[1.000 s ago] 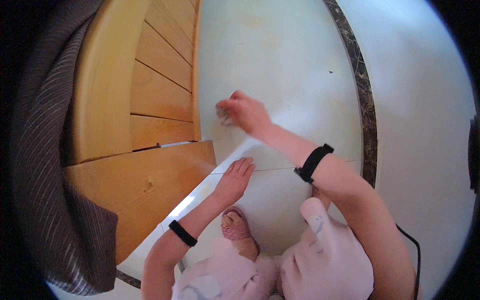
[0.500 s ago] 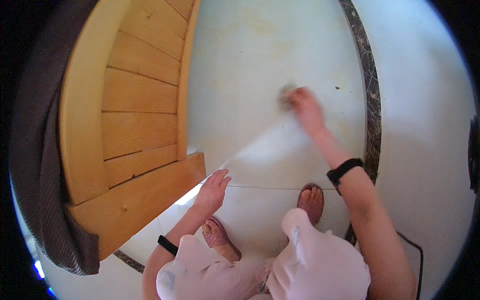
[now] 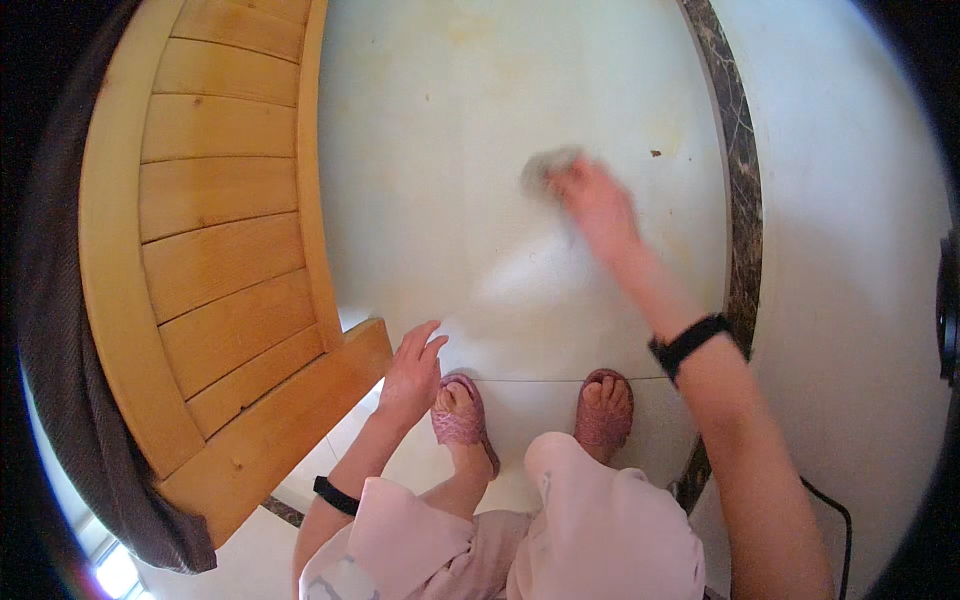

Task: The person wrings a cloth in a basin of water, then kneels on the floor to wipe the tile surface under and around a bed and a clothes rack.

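In my right hand (image 3: 597,205) is a rounded grey-green wad (image 3: 549,172), blurred by motion; it looks like a scrubbing pad, but its exact kind cannot be made out. My fingers press it on or close over the pale floor (image 3: 480,120), which has faint yellowish stains. My left hand (image 3: 410,368) is empty, with loosely bent fingers apart. It hovers beside the lower corner of a wooden slatted panel (image 3: 225,190). Black bands circle both wrists.
Dark brown ribbed cloth (image 3: 70,340) hangs along the panel's left side. A dark marbled strip (image 3: 742,200) edges the floor before a white wall (image 3: 840,250). A small brown speck (image 3: 656,153) lies right of my hand. A black cable (image 3: 840,515) runs at lower right.
My right hand has moved slightly up and left with the wad. The view has shifted, placing the wooden panel farther left. My left foot appears nearer the right one.
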The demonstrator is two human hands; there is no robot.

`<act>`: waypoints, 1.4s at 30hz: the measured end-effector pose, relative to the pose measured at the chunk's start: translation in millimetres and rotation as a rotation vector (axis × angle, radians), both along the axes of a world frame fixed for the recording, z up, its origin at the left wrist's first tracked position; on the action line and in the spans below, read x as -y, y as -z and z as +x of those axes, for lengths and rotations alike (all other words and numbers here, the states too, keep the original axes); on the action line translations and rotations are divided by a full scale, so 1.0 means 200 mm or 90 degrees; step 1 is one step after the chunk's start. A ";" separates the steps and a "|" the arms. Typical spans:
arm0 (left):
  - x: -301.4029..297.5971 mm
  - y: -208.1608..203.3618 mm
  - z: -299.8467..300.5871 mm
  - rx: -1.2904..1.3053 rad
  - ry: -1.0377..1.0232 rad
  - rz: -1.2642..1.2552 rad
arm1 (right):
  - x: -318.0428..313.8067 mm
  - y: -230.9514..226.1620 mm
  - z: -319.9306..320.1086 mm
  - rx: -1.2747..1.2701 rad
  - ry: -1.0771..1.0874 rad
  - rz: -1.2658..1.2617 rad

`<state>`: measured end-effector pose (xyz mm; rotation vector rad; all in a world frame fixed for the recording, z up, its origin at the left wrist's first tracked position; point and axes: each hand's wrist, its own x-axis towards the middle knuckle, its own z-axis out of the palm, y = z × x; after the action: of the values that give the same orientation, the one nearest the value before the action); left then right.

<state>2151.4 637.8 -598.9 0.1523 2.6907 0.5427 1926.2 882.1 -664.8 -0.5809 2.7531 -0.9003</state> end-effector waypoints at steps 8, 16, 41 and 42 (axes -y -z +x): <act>-0.08 0.15 -0.05 -0.125 -0.124 0.095 | 0.30 -0.01 0.48 0.168 -0.176 -0.133; 0.05 0.05 0.15 -0.104 -0.166 0.072 | 0.47 0.00 0.17 -0.023 -0.029 -0.155; -0.07 0.22 -0.08 -0.129 -0.108 0.163 | 0.12 -0.22 -0.15 -0.171 0.169 0.026; -0.10 0.26 -0.09 -0.129 -0.047 0.130 | 0.11 -0.26 -0.05 -0.160 0.167 0.003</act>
<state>2133.4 658.5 -651.4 0.1720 2.8407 0.8681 1916.9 859.4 -612.6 -0.3577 3.1120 -0.9292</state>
